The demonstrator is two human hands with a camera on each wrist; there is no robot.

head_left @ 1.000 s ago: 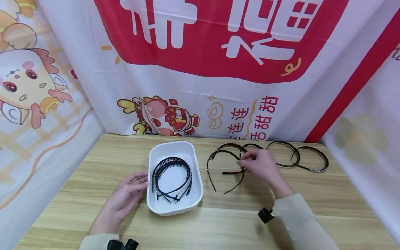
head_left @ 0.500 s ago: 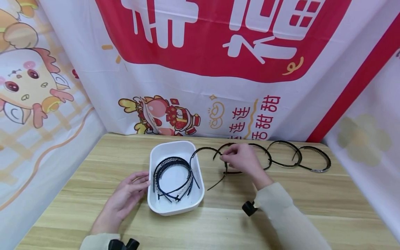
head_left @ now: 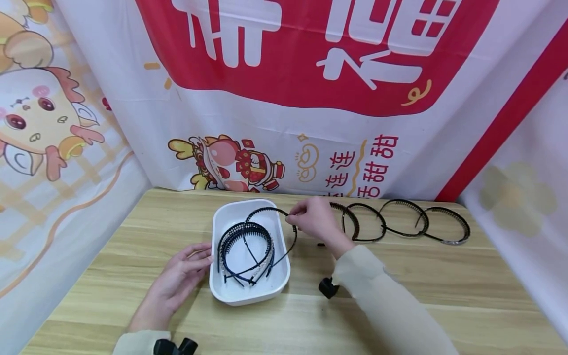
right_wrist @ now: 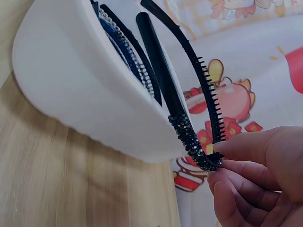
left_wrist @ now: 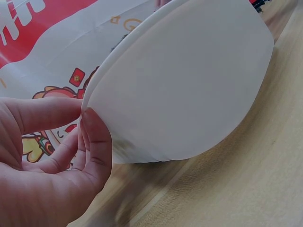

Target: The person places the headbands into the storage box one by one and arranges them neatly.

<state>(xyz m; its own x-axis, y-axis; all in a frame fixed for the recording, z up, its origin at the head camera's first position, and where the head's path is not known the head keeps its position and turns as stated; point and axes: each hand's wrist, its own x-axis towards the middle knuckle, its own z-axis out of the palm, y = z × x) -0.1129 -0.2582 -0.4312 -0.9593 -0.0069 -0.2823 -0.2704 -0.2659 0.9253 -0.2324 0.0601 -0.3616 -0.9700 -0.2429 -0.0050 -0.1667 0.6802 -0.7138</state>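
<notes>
My left hand [head_left: 184, 271] holds the left rim of a white plastic bin [left_wrist: 184, 85], thumb at the rim and curled fingers against the outer wall. Black toothed headbands [head_left: 246, 227] lie looped together in the bin, one with a pale beaded strip [right_wrist: 137, 71]. Between its thumb and fingers my right hand [head_left: 315, 219] pinches a black headband [right_wrist: 213, 99] at a section set with dark glittering stones. That headband hangs over the bin's right side, its ends pointing down inside and overlapping the others in the head view.
Several black headbands [head_left: 404, 201] lie overlapped in a row at the back right of the wooden table [head_left: 248, 328]. My right hand partly hides the nearest one [head_left: 352, 219]. Printed cloth walls [head_left: 230, 108] stand behind the table and on both sides.
My right hand has carried the pinched headband leftward from the row to over the bin. My left hand keeps its place at the bin's rim.
</notes>
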